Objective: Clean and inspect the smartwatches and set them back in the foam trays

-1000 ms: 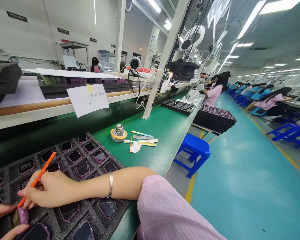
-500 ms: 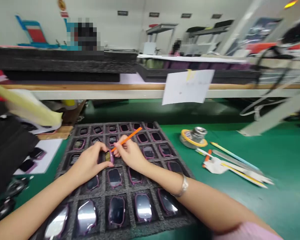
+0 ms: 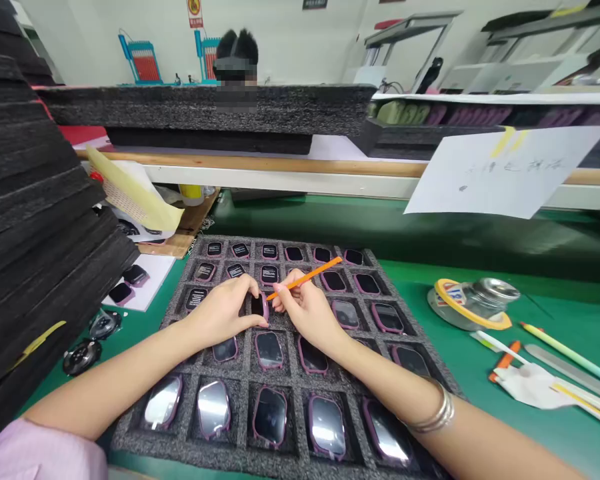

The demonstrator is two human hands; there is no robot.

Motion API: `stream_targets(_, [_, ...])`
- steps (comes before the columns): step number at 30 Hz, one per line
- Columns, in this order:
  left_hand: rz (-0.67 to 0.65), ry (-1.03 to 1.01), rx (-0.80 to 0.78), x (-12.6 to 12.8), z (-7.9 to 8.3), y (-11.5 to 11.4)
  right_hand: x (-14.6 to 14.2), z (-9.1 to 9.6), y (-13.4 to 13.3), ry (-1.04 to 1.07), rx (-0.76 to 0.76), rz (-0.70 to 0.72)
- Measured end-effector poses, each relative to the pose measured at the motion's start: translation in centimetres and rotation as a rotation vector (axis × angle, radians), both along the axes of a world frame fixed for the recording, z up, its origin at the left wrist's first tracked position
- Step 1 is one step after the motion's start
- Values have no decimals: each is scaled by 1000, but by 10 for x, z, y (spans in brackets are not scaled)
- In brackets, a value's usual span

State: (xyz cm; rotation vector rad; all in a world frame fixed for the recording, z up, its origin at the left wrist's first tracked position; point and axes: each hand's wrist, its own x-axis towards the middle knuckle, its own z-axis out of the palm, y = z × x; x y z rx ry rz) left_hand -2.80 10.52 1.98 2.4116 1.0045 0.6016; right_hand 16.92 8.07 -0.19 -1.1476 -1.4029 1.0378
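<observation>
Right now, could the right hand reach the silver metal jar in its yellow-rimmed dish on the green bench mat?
Probably yes. The right hand holds only a thin orange stick, and only the low grey foam tray lies between it and the silver jar.

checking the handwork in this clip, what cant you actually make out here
- pink-framed piece, head view: partly hidden by the left hand and right hand
- writing on the paper note, head view: too blurred to read
- print on the far pieces in the foam tray, head view: too small to read
</observation>
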Motion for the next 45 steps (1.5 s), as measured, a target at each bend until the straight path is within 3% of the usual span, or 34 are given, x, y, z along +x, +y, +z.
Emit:
stream_targets(5, [74, 173, 260, -4, 10, 3, 0, -1, -2, -16, 8, -23])
stream_targets(8, [28, 316, 347, -13, 11, 5, 0, -1, -2, -1, 9, -35])
stream_targets(14, [-65, 329, 346, -35, 4, -3, -4, 9, 5, 84, 20, -43])
stream_targets(19, [-58, 314, 354, -46, 15, -3, -29, 17, 19, 118, 15, 40])
stream_targets(25, [-144, 102, 211, -63, 8, 7, -57, 5, 33, 172, 9, 61])
stream_targets(31, [-113, 89, 208, -62, 2, 5, -56, -9, 32, 160, -43, 88])
stream_targets(39, [10, 37, 111, -62, 1, 1, -54, -3, 26, 74, -54, 131])
stream_targets(45, [82, 34, 136, -64, 2, 1, -54, -2, 24, 19, -32, 139])
